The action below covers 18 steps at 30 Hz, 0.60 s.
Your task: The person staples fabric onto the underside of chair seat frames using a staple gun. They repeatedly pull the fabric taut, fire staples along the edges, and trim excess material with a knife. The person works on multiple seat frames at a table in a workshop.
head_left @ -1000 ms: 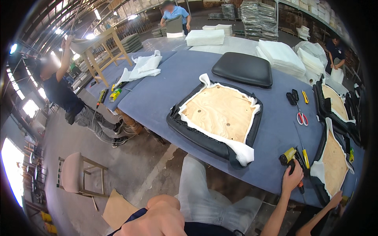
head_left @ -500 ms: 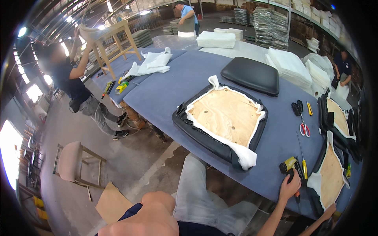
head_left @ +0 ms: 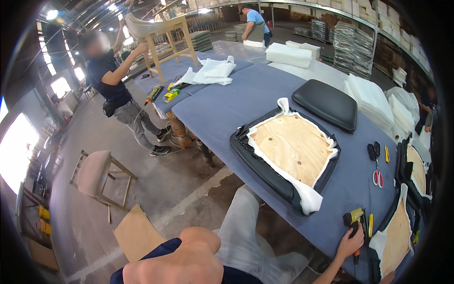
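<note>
At the table's near right edge, my left hand is closed round the black grip of a staple gun with a yellow-green head. A small part of my right hand shows at the lower edge, beside an upturned seat pad with a wooden base and white lining; its fingers are mostly hidden. Beside the gun lies a screwdriver with a yellow handle. Farther in, another upturned seat pad shows its plywood base, white lining and gathered black cover.
Red-handled scissors, black-handled scissors and a yellow cutter lie right. A finished black cushion and white padding stacks are farther back. A co-worker holds a wooden stool at the left; a beige-seated chair stands on the floor.
The whole view has shifted, with the table's things now farther right and slightly lower. My right hand has slid nearly out of view. The co-worker has one hand lower on the stool.
</note>
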Tool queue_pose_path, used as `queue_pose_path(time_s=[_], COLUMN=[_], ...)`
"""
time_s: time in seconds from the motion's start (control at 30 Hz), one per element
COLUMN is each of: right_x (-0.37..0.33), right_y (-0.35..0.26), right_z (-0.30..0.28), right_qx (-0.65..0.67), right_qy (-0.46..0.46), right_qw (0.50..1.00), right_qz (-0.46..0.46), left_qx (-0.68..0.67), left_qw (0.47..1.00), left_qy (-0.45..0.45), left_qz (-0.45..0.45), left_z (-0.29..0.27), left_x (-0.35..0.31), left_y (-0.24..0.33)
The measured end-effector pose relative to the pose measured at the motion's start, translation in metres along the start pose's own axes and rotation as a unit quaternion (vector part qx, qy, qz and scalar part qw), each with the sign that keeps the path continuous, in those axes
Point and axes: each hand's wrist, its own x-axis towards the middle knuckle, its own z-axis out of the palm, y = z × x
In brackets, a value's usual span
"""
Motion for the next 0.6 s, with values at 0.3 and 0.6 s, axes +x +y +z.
queue_pose_path(time_s=[0.3, 0.6], right_x=[0.0, 0.0], right_y=[0.005, 0.001], right_z=[0.002, 0.009], right_qx=[-0.009, -0.001], right_qy=[-0.006, -0.005], right_qw=[1.0, 1.0], right_qz=[0.001, -0.011], left_qx=[0.044, 0.265], left_qw=[0.992, 0.881], left_qy=[0.105, 0.19], left_qz=[0.055, -0.343], left_z=[-0.013, -0.024], left_x=[-0.013, -0.107], left_y=[-0.02, -0.017])
